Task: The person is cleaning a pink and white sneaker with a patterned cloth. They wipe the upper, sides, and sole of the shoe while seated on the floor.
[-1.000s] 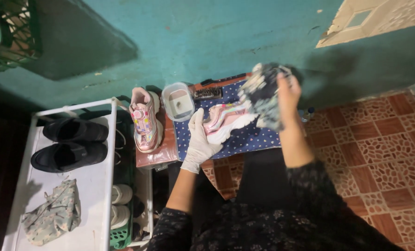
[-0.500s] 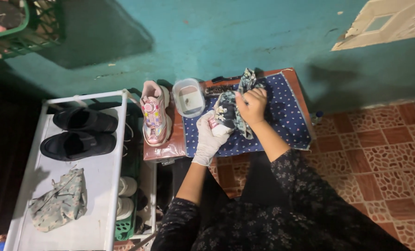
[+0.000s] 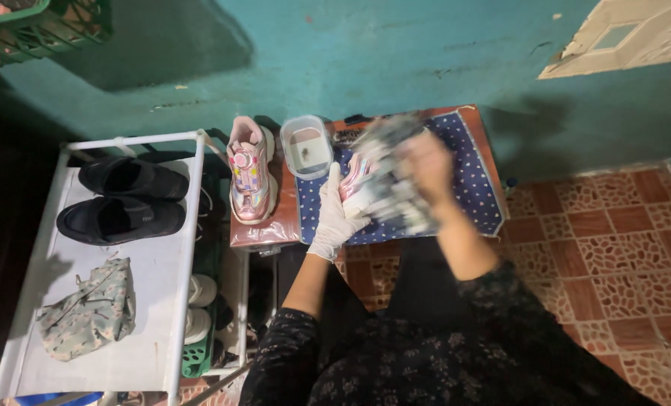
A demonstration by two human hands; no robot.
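My left hand (image 3: 337,216), in a white glove, grips a pink and white child's shoe (image 3: 355,186) over a blue dotted cloth (image 3: 471,188) on a small table. Against that shoe my right hand (image 3: 425,162) presses a patterned rag (image 3: 392,177); the rag and hand are blurred by motion. The matching pink shoe (image 3: 250,178) stands on the table's brown left part. A clear plastic tub (image 3: 306,146) sits between that shoe and my hands.
A white shoe rack (image 3: 155,301) at left carries two black shoes (image 3: 125,203) and a camouflage pouch (image 3: 87,308), with white shoes on a lower shelf. Teal wall (image 3: 365,53) behind the table. Red patterned floor tiles (image 3: 613,256) at right. Green crate (image 3: 42,22) top left.
My right hand came down with the rag from above the table onto the shoe and now moves across it. My left hand keeps its grip on the shoe.
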